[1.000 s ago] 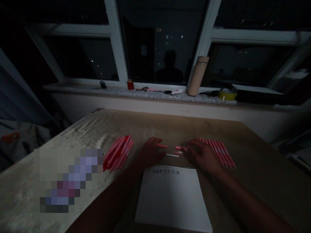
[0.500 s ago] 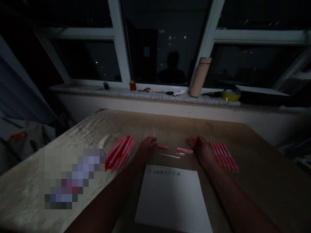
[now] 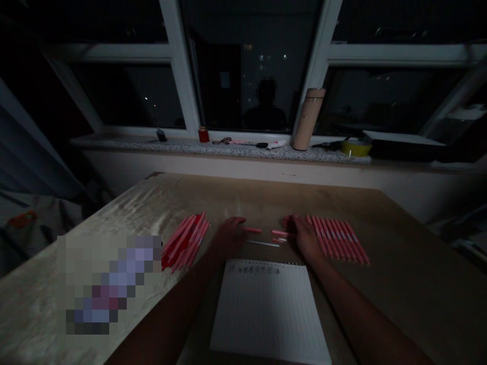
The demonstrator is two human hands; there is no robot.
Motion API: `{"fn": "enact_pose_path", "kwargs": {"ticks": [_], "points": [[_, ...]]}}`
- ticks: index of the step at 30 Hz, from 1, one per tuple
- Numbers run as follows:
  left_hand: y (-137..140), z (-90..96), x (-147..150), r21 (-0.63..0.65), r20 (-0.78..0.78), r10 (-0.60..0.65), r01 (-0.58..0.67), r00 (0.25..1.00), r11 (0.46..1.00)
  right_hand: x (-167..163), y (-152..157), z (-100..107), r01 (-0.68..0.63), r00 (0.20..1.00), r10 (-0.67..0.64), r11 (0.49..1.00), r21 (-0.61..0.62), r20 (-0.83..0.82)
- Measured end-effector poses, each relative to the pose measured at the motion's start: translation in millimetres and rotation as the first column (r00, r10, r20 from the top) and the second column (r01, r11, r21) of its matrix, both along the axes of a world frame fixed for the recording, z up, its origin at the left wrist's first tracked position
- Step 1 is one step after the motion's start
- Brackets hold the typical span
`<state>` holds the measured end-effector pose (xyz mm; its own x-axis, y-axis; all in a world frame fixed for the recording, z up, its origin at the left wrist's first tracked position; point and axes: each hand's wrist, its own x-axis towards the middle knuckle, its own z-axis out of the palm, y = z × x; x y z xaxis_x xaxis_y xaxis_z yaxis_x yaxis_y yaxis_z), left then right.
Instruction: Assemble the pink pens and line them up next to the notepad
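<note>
My left hand (image 3: 231, 236) rests on the table with its fingers loosely apart, beside a short pink pen piece (image 3: 253, 230). Across from it, my right hand (image 3: 304, 234) lies between a clear-and-pink pen tube (image 3: 280, 232) and a slanted row of pink pens (image 3: 337, 238). Its fingers are partly bent and look apart, though dim light blurs them; part of the tube is hidden behind them. Between the hands lie a thin pale refill (image 3: 263, 244) and a small clear-and-pink piece (image 3: 279, 240). A lined spiral notebook (image 3: 268, 309) with handwriting at its top lies open below.
On the left, a loose heap of pink pens (image 3: 186, 241) covers something red. A blurred-out object (image 3: 110, 284) lies further left. The windowsill (image 3: 182, 146) holds a tan cylinder (image 3: 309, 119), a red jar (image 3: 203, 135) and yellow tape (image 3: 355, 148).
My right hand has shifted left, and more of the pen row shows beside it. My left hand stays in nearly the same place. The whole view has slid slightly.
</note>
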<state>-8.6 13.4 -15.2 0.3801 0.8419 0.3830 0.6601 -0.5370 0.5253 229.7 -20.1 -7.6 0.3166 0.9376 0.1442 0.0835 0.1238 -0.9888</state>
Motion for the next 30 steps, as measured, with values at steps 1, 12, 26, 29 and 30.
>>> {"fn": "enact_pose_path", "kwargs": {"ticks": [1, 12, 26, 29, 30], "points": [[-1, 1.0, 1, -0.005, -0.013, -0.004, 0.004, 1.0, 1.0, -1, 0, 1, -0.018, 1.0, 0.018, 1.0, -0.003, -0.006], [-3, 0.2, 1, -0.002, -0.114, -0.038, 0.038, 0.993, 0.999, 3, 5, -9, -0.104, 0.992, 0.106, 0.994, 0.036, -0.072], [-4, 3.5, 2, -0.046, -0.1, -0.027, 0.022, 0.995, 0.999, 4, -5, -7, -0.077, 0.977, 0.051, 0.99, 0.119, 0.208], [-4, 3.0, 3, -0.031, -0.105, -0.025, 0.022, 0.994, 0.999, 4, -6, -8, -0.079, 0.96, 0.048, 0.991, 0.105, 0.275], [-3, 3.0, 3, -0.026, -0.103, -0.025, 0.023, 0.994, 0.999, 4, -5, -8, -0.075, 0.956, 0.042, 0.992, 0.102, 0.29]]}}
